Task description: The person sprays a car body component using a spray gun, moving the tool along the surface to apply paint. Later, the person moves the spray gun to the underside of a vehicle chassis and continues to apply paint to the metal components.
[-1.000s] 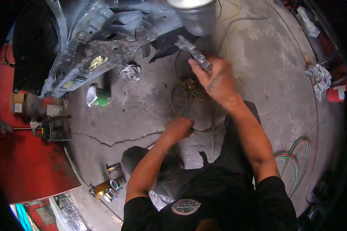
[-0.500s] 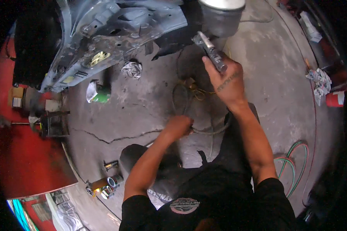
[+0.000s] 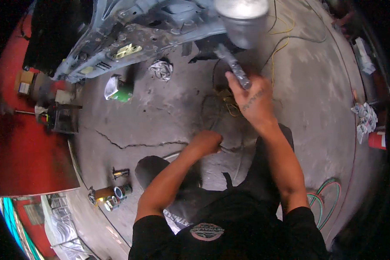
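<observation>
My right hand [image 3: 256, 100] is closed around a metallic spray gun [image 3: 234, 67], its thumb along the back of the body. A grey cup [image 3: 242, 28] with a pale lid sits above the gun's front. Beyond and to the left is a blue-grey car body panel [image 3: 160, 37] with holes and brackets; the cup overlaps its right end in view. Lower, between my knees, my left hand [image 3: 207, 142] is closed on a dark hose [image 3: 232, 150], which runs off to the right toward my right leg. Its fingertips are partly hidden.
On the concrete floor lie a green and white container [image 3: 119, 90], crumpled paper [image 3: 161, 70] and a yellow cord [image 3: 273, 65]. Several cans [image 3: 112, 201] stand at lower left, beside a red panel [image 3: 34, 160]. Green and red hoses [image 3: 320, 201] coil at right.
The car panel and floor items at the left have shifted rightward in view. The spray gun's cup has moved left and slightly down, now overlapping the panel's end. Both hands keep their grip.
</observation>
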Demonstrator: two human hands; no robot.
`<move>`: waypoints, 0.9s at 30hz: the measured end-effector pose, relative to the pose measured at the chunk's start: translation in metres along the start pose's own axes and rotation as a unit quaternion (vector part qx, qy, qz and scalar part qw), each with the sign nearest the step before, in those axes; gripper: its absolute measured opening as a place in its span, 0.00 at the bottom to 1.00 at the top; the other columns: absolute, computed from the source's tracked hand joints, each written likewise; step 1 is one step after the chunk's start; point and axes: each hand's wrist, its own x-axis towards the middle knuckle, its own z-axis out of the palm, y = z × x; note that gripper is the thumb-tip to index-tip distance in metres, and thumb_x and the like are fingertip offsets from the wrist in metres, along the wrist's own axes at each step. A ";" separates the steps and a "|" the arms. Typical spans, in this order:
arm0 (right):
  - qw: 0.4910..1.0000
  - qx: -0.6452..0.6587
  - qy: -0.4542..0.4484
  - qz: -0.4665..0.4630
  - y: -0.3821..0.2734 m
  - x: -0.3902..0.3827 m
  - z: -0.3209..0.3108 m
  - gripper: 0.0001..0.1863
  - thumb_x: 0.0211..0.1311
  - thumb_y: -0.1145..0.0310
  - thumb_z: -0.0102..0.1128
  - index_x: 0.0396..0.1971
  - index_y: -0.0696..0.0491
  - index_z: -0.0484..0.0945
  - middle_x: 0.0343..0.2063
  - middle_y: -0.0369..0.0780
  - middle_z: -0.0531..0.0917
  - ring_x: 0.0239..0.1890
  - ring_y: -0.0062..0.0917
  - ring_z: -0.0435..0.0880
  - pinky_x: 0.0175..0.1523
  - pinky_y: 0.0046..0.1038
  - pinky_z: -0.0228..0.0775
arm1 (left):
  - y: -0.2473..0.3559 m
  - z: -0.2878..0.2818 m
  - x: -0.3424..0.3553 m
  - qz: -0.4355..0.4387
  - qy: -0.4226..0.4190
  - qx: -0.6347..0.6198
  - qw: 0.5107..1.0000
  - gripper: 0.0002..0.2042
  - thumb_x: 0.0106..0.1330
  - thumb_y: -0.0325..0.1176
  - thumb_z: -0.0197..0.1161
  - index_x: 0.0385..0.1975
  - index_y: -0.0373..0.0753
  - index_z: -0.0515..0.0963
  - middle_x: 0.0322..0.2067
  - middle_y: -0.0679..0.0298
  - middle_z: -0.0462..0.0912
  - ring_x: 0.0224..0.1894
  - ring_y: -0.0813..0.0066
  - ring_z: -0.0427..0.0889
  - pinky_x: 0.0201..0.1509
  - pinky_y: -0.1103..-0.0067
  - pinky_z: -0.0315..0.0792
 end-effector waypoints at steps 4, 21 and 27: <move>0.997 0.000 -0.024 0.077 -0.002 -0.002 -0.007 0.15 0.61 0.59 0.66 0.28 0.57 0.82 0.21 0.50 0.82 0.25 0.50 0.81 0.33 0.46 0.72 | -0.004 0.006 0.001 0.004 0.016 0.011 1.000 0.13 0.52 0.38 0.74 0.33 0.37 0.84 0.33 0.51 0.85 0.41 0.48 0.85 0.44 0.59 0.78; 0.995 0.082 0.001 0.065 -0.026 0.003 0.004 0.12 0.62 0.63 0.65 0.38 0.56 0.82 0.29 0.50 0.85 0.31 0.47 0.85 0.37 0.40 0.76 | -0.015 0.034 -0.022 -0.033 0.101 -0.013 0.994 0.13 0.59 0.37 0.67 0.40 0.37 0.81 0.40 0.49 0.81 0.45 0.44 0.81 0.46 0.56 0.75; 0.995 0.094 -0.038 0.014 -0.011 0.010 0.013 0.13 0.62 0.62 0.65 0.38 0.57 0.83 0.32 0.51 0.85 0.31 0.47 0.85 0.37 0.40 0.76 | 0.005 0.032 -0.027 -0.042 0.138 -0.076 0.987 0.14 0.61 0.36 0.66 0.45 0.38 0.79 0.47 0.52 0.78 0.52 0.47 0.78 0.53 0.58 0.74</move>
